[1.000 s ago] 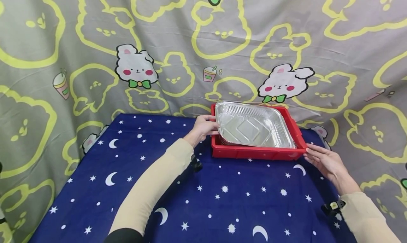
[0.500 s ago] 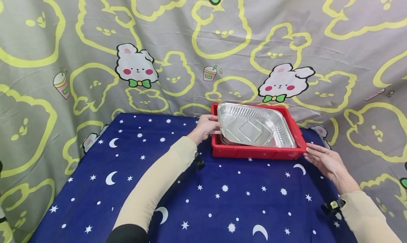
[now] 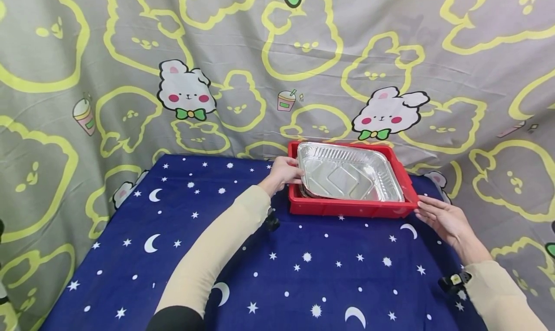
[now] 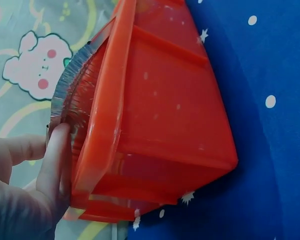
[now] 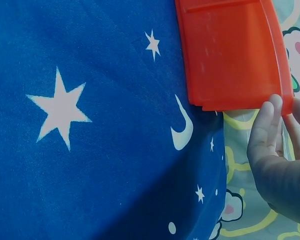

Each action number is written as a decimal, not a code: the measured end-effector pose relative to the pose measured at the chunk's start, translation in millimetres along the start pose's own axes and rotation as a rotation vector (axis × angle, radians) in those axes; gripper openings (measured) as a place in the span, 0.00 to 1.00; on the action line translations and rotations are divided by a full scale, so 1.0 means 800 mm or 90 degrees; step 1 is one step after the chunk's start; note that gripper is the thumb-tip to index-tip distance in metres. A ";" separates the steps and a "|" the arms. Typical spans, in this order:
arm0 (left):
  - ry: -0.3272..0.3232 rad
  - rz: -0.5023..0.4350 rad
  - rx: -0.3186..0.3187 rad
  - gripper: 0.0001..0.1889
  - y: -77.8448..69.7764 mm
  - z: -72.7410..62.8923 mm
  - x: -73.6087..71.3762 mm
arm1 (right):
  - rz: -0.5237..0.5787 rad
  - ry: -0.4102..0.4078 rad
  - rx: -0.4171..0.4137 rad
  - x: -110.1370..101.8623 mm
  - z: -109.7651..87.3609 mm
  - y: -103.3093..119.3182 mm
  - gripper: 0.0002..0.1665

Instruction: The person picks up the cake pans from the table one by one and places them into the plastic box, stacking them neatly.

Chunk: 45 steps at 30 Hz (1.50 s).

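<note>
A shiny rectangular foil tray lies tilted in a shallow red plastic bin, its left side raised. Under that side, what look like more foil rims show in the bin. My left hand pinches the foil tray's left edge; in the left wrist view, thumb and fingers meet at the crimped foil rim, just above the bin's wall. At the bin's front right corner, my right hand holds the rim between thumb and fingers, as the right wrist view shows beside the red wall.
A dark blue cloth with white stars and moons covers the table, whose right edge runs near my right hand. Close behind the bin hangs a grey curtain with yellow outlines and rabbit faces.
My left hand has moved slightly to the right with the foil tray's edge, and the tray's left side has shifted right and a little lower. The right hand and the bin have stayed put.
</note>
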State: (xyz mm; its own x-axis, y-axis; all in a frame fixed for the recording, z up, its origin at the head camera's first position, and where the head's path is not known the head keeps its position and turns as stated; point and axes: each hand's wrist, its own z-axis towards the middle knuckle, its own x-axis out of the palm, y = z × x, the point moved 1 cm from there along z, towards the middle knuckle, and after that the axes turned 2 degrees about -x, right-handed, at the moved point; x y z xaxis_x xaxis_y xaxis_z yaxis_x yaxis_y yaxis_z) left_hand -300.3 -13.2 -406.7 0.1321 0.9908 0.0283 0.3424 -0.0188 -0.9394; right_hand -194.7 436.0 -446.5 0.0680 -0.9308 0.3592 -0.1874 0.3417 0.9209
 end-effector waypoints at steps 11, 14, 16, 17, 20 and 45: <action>0.005 0.042 -0.024 0.27 -0.006 -0.001 -0.003 | 0.002 -0.002 -0.001 0.002 -0.002 -0.001 0.24; 0.013 0.045 -0.025 0.27 -0.006 0.001 -0.004 | 0.006 0.005 -0.002 0.002 -0.002 -0.001 0.25; 0.020 0.044 -0.021 0.26 -0.005 0.005 -0.006 | 0.009 0.006 -0.002 0.002 -0.002 -0.001 0.25; 0.019 0.050 -0.021 0.25 -0.005 0.006 -0.006 | 0.009 0.006 -0.002 0.002 -0.002 -0.001 0.25; 0.021 0.060 -0.018 0.24 -0.005 0.007 -0.009 | 0.007 0.005 -0.001 0.003 -0.003 0.000 0.25; 0.008 0.069 -0.001 0.21 -0.002 -0.012 -0.026 | 0.004 -0.007 -0.003 0.004 -0.003 0.002 0.24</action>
State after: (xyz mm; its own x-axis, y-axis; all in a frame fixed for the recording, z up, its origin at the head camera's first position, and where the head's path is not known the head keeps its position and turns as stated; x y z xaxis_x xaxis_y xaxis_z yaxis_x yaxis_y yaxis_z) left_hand -294.5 -35.3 -402.3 0.1805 0.9812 -0.0689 0.3272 -0.1259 -0.9365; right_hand -192.0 433.6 -443.7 0.0567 -0.9297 0.3641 -0.1837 0.3487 0.9191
